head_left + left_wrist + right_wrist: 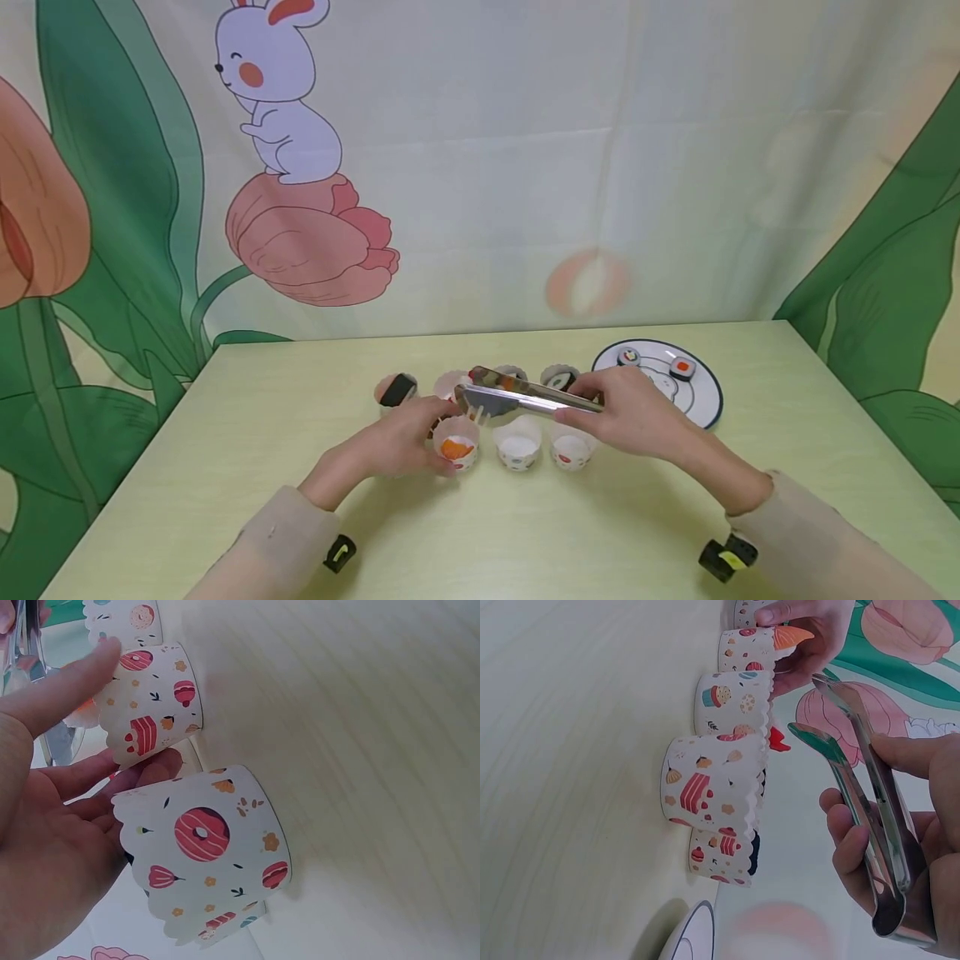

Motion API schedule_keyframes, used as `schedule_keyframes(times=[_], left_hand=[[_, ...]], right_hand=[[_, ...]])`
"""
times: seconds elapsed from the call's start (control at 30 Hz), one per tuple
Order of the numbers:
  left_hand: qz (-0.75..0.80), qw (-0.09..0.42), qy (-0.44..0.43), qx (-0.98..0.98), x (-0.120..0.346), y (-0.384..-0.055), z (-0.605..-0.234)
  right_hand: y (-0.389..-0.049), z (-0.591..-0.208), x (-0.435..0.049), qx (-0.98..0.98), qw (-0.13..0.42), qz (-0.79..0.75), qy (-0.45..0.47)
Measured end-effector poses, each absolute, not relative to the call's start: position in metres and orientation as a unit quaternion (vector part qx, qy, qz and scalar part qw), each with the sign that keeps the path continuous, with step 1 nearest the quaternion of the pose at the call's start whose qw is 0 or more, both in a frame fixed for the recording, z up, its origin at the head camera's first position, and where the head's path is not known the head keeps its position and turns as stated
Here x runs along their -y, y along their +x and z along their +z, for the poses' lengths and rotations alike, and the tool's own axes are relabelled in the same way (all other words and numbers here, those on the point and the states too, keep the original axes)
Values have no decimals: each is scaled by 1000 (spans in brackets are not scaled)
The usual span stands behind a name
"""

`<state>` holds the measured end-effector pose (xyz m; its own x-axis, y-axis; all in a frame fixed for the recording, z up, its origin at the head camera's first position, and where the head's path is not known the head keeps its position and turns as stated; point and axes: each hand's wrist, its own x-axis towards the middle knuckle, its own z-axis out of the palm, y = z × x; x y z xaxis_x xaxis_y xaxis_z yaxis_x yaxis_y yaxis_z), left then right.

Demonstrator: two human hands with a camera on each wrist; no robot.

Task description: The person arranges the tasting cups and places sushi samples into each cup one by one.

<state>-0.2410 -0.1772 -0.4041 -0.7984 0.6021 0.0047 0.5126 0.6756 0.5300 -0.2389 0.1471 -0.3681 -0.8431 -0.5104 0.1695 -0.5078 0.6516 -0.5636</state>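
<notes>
My left hand [408, 435] holds a patterned paper cup [154, 705] by its sides, thumb on one side and fingers on the other. Inside that cup an orange-topped piece [455, 448] shows, poking above the rim in the right wrist view. Metal tongs [536, 393] lie in my right hand [637, 408], thumb on one arm and fingers curled under the other. Their tips [810, 705] stand apart above the cups, near the left hand. Another paper cup [202, 847] stands beside the left hand's fingers.
Two more paper cups, a front middle one [517, 446] and a front right one [572, 450], stand to the right. Behind them is a row of filled cups, including one with a black-wrapped piece [397, 389]. A blue-rimmed plate [708, 412] at back right bears two sushi rolls [682, 368].
</notes>
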Motion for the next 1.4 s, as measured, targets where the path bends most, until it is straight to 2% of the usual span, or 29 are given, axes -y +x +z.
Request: schedule_keyframes(times=[0.3, 0.77, 1.4], left_hand=[[241, 74, 308, -917, 179, -240, -405], [259, 94, 291, -916, 179, -239, -401], [243, 96, 277, -924, 170, -242, -401]], right_hand=[[-240, -369, -156, -906, -10, -311, -288], [-240, -369, -158, -907, -18, -305, -291], [-242, -366, -173, -917, -31, -300, -262]])
